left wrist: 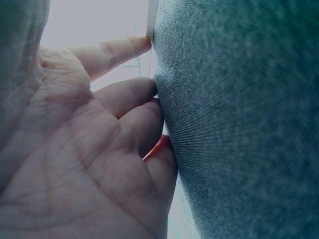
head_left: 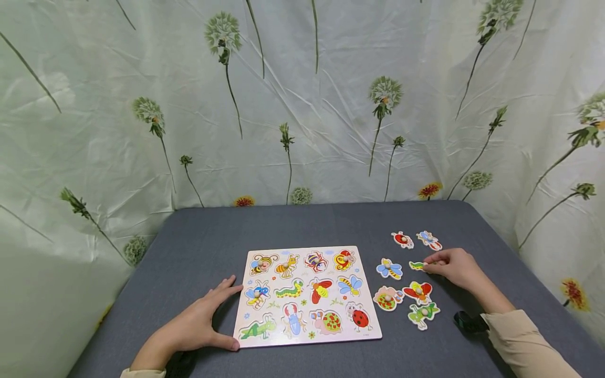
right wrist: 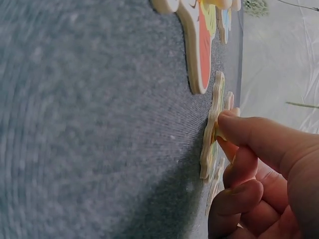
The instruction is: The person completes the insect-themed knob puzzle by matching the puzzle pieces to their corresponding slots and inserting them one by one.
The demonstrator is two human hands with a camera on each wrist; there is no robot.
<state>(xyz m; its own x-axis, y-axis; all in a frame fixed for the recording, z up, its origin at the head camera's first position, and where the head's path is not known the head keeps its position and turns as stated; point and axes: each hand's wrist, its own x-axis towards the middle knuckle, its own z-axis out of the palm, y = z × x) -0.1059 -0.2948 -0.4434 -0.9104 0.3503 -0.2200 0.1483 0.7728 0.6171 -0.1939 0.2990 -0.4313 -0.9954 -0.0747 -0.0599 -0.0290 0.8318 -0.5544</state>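
Observation:
My right hand (head_left: 451, 268) pinches the small knob of a green caterpillar puzzle piece (head_left: 416, 266) between thumb and forefinger. In the right wrist view that caterpillar piece (right wrist: 212, 129) is seen edge-on, close over the dark cloth, its knob mostly hidden by the fingertips. At the left edge of a pale insect puzzle board (head_left: 302, 304) rests my left hand (head_left: 198, 317), fingers spread and thumb at the near left corner. The left wrist view shows the palm and extended fingers of that hand (left wrist: 114, 119), with their tips low against the cloth.
Around the right hand lie other knobbed pieces: a ladybug (head_left: 403, 240), two blue-winged insects (head_left: 389, 269), a snail (head_left: 388, 298), a red-winged fly (head_left: 418, 292) and a green grasshopper (head_left: 423, 315). A dark grey cloth (head_left: 208, 236) covers the table; a flowered curtain (head_left: 302, 105) hangs behind.

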